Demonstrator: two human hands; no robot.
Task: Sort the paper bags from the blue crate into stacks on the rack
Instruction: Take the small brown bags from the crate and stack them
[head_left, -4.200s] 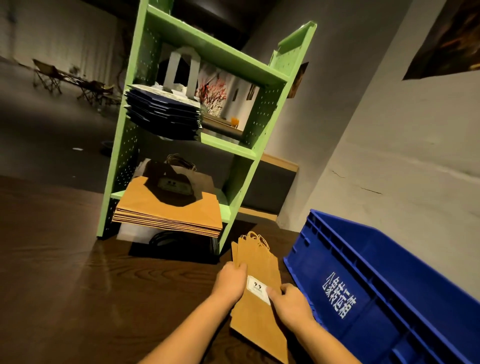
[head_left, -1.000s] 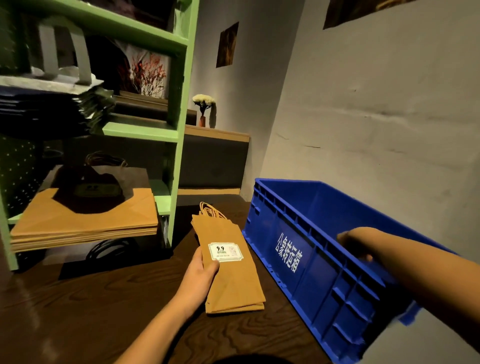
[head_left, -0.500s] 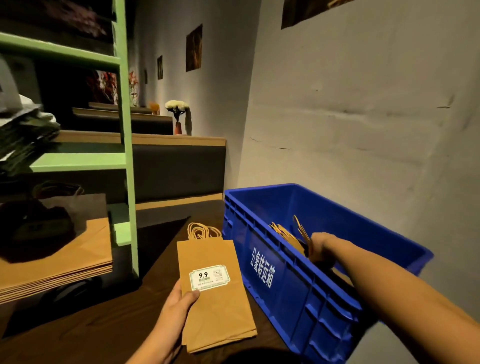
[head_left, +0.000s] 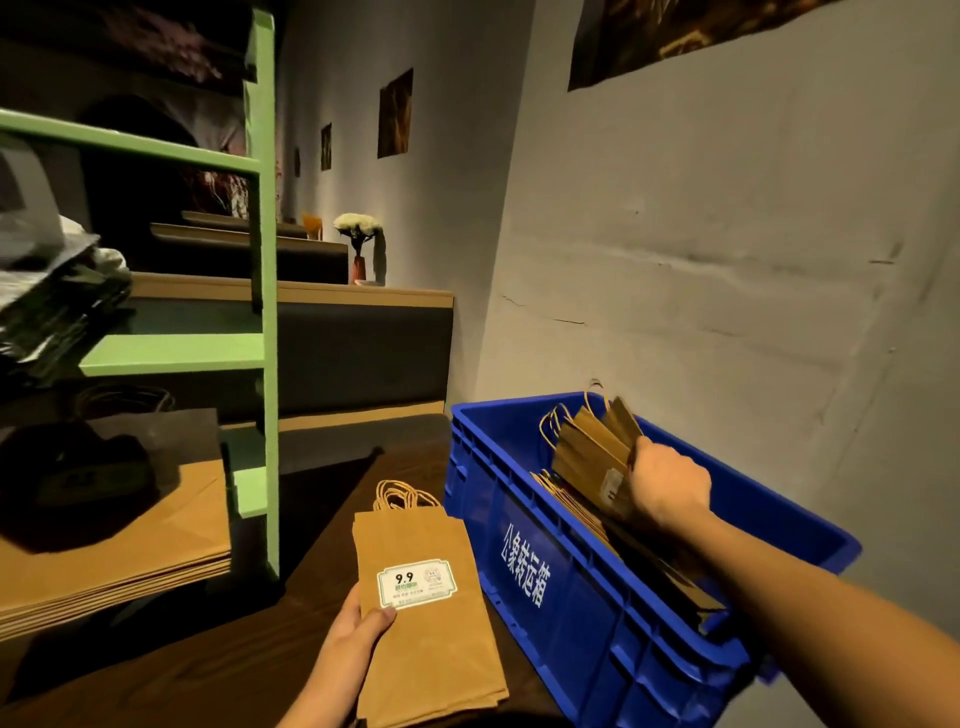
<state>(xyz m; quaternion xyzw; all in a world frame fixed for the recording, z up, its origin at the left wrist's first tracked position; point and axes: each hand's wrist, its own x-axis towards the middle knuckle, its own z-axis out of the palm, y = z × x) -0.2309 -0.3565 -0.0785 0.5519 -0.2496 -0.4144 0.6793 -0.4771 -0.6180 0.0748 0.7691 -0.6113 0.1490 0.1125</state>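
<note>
Inside the blue crate (head_left: 571, 597), your right hand (head_left: 670, 493) grips a bundle of paper bags (head_left: 592, 447), tilted up above the loose bags (head_left: 649, 561) beneath. Lift straight up so the twine handles clear the rim, and squeeze firmly, because flat paper will likely fan and slip. On the desk (head_left: 234, 665), your left hand (head_left: 358, 634) pinches the labelled stack (head_left: 431, 639) at its edge, thumb on top, just beside the crate. Lay the bundle there squared, handles matching, before carrying it to the green rack (head_left: 262, 364), where a brown stack (head_left: 130, 561) sits low.
</note>
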